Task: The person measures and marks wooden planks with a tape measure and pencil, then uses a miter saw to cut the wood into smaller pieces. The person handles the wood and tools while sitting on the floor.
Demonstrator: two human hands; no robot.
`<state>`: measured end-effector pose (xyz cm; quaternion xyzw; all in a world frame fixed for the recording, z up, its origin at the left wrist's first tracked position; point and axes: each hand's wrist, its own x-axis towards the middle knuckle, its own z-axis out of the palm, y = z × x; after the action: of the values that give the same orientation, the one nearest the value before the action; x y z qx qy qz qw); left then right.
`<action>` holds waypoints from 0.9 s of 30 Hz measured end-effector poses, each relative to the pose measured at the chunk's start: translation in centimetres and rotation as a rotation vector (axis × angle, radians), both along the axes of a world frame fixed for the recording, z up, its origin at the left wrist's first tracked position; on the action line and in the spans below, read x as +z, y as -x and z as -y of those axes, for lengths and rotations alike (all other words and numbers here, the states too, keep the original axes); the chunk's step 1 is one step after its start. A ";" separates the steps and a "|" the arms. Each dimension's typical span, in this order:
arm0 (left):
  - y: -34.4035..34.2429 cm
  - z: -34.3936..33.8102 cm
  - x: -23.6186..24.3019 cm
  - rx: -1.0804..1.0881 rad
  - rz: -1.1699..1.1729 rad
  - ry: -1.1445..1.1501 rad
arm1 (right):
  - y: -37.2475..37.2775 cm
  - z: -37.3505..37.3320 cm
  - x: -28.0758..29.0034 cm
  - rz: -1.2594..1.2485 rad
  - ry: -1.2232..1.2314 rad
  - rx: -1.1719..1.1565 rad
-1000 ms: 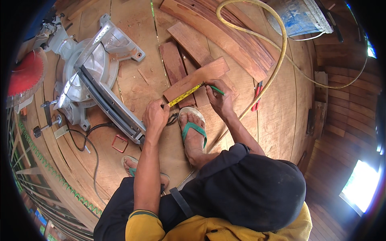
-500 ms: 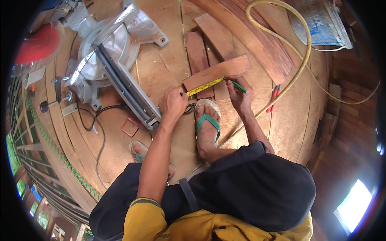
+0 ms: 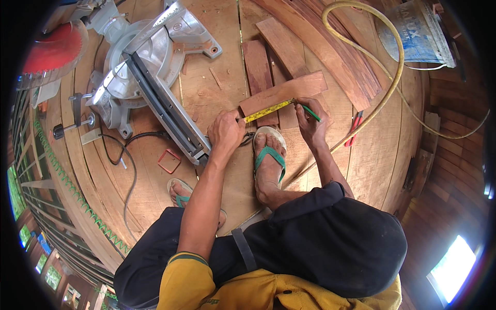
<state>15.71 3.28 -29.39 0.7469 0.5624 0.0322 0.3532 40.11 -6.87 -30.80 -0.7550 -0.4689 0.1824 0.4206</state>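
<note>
My left hand [image 3: 226, 132] grips the case end of a yellow tape measure [image 3: 268, 110] stretched along the near edge of a short reddish wooden board [image 3: 287, 91] on the plank floor. My right hand [image 3: 308, 120] holds a green pencil [image 3: 311, 113] at the tape's far end, its tip at the board's edge. My right foot in a green-strapped sandal [image 3: 269, 155] rests just below the board, between my two hands.
A grey mitre saw [image 3: 150, 77] with a red blade guard [image 3: 54, 49] stands at upper left, its cord trailing on the floor. More reddish boards [image 3: 281, 44] lie behind. A yellow hose [image 3: 395, 77], a bucket [image 3: 413, 31], red-handled pliers [image 3: 355, 127] and a small red square frame [image 3: 169, 160] lie about.
The view has drifted, so everything sits a little lower and further right in the picture. Both hands stay on the tape and board, with the pencil still at the tape's end.
</note>
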 end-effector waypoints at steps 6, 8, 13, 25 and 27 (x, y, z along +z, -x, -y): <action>0.1 0.1 -0.6 0.000 0.013 -0.037 | 0.3 -0.2 0.3 -0.026 -0.029 -0.006; 0.0 -0.1 -0.4 -0.007 0.005 -0.010 | 0.2 -0.2 0.6 -0.004 -0.031 0.002; -0.3 -0.2 0.1 0.006 -0.008 0.043 | 0.2 -0.4 1.3 0.059 0.004 0.023; -0.1 -0.4 0.4 -0.028 -0.005 0.023 | 0.2 -0.6 1.6 0.033 0.029 -0.010; -0.2 -0.5 0.3 -0.037 -0.038 0.027 | 0.2 -0.8 1.7 -0.001 0.038 -0.025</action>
<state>15.88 3.78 -29.11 0.7530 0.5554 0.0038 0.3528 39.86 -6.12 -29.14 -0.7687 -0.4554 0.1865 0.4086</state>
